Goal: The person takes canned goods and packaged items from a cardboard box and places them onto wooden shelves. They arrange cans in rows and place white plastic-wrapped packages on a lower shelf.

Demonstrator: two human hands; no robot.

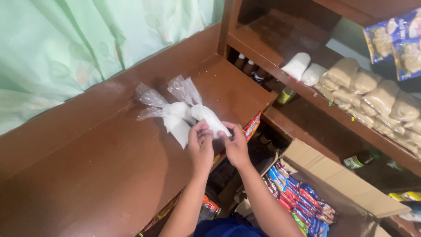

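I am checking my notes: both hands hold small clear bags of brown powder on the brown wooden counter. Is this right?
Not quite. In the head view, the bags hold white powder, not brown. The rest stands: the left hand and the right hand both hold them on the brown wooden counter.

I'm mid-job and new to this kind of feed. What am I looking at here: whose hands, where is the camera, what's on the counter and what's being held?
There is one picture, from a camera worn on a person's head, looking down at their own two bare hands. No machine is involved.

The left hand and right hand meet at the edge of a brown wooden counter. Together they pinch a clear plastic bag of white powder. Two more such bags lie touching it, their twisted tops pointing toward the green curtain.

To the right, shelves carry white and tan filled bags. Below, an open cardboard box holds colourful snack packets.
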